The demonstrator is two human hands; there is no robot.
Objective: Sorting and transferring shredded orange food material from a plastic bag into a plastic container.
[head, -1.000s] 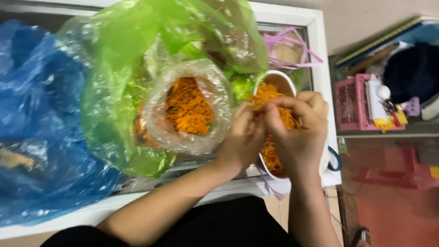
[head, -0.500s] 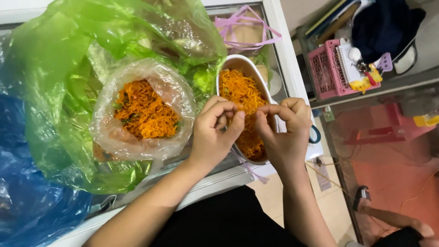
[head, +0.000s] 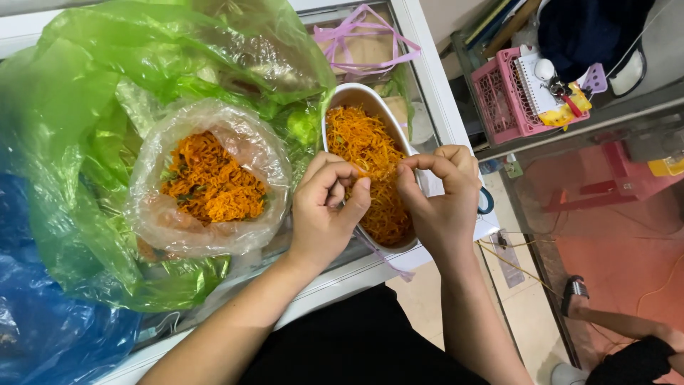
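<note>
Your view has swung left since a second ago, so the green bag point(head: 78, 142) now fills the left of the glass counter point(head: 434, 85), with the blue bag point(head: 43, 335) at its near left corner. Inside lies the clear bag point(head: 214, 182) of orange shreds. The white bowl point(head: 356, 96) sits near the right edge. Both hands stayed over it: your left hand point(head: 324, 214) and right hand point(head: 445, 203) have fingers curled nearly closed, pinching shreds. The pink basket point(head: 502, 96) stands apart, nothing is in the way.

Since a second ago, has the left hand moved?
Cannot tell: the camera shifted. The left hand sits at the white bowl's left rim, above the orange shreds, as before.
</note>
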